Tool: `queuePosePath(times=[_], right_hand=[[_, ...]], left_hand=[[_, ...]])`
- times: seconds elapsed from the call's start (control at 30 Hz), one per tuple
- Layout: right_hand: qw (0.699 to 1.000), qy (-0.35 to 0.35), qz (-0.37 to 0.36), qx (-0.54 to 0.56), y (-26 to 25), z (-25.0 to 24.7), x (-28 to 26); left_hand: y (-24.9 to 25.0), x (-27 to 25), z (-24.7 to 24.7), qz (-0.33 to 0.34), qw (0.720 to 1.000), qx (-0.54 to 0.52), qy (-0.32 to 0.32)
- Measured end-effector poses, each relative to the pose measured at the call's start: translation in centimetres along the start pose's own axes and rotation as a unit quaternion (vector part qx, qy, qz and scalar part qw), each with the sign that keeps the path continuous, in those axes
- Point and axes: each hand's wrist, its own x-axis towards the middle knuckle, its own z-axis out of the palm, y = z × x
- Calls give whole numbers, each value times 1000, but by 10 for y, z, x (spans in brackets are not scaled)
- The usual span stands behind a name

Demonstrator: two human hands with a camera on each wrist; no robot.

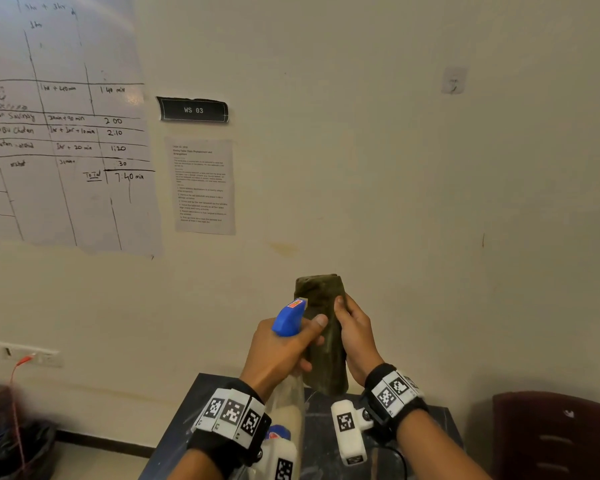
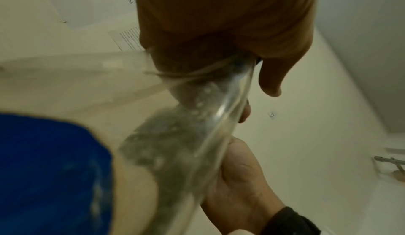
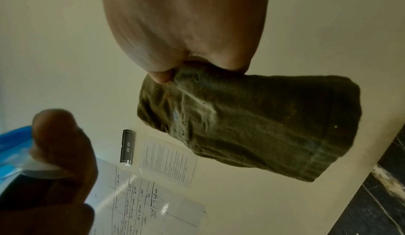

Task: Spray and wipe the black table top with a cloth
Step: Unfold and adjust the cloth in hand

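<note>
Cloth (image 1: 321,327): dark olive, folded, I see my right hand (image 1: 355,336) gripping it above the counter (image 1: 329,441).
Spray bottle (image 1: 289,318): clasped in my left hand (image 1: 279,355), blue head beside the cloth.
Right wrist: pale flecks on cloth.

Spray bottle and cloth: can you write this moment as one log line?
left hand: holds spray bottle | right hand: holds folded cloth | nozzle: toward cloth | table: below, untouched

a black "ws 03" sign (image 1: 193,110) is fixed to the cream wall (image 1: 361,150). just below it hangs a printed instruction sheet (image 1: 203,187). to their left is a large handwritten time chart (image 1: 59,133), with "7:40 min" beside its total. low on the wall sits a socket strip (image 1: 32,354) with a red cable (image 1: 16,403) hanging from it. a dark brown cabinet (image 1: 555,438) stands at far right.
</note>
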Motion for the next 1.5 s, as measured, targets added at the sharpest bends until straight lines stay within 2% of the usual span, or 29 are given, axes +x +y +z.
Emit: queuePosePath(times=[0.17,0.3,0.4,0.57,0.67,0.9,1.1,1.33,1.5], right_hand=[[1000,6,-3,6,-4,-2,-1],[1000,9,-4,6,-6,-2,-1],[1000,9,-6,15,-6,-3,-1],[999,9,-1,46,-6,-6,-1],[999,12,4,40,-4,-8,-3],[999,15,0,31,-6,-15,-4],[999,11,-6,40,-9,-17,-2],[998,27,-16,51,-12,-18,5],[997,34,-23,60,-18,-19,10]], left_hand=[[-5,-5,6,-31,999,17,-38],[-14,-5,11,-60,998,0,-31],[-14,-6,13,-37,999,22,-17],[-9,-5,20,-10,993,99,-68],[-9,-3,22,-4,991,122,-57],[-2,-1,18,-15,999,33,12],[4,-7,19,-18,999,17,-44],[-6,-11,16,-33,999,25,-1],[-9,-18,5,-24,999,-33,-22]])
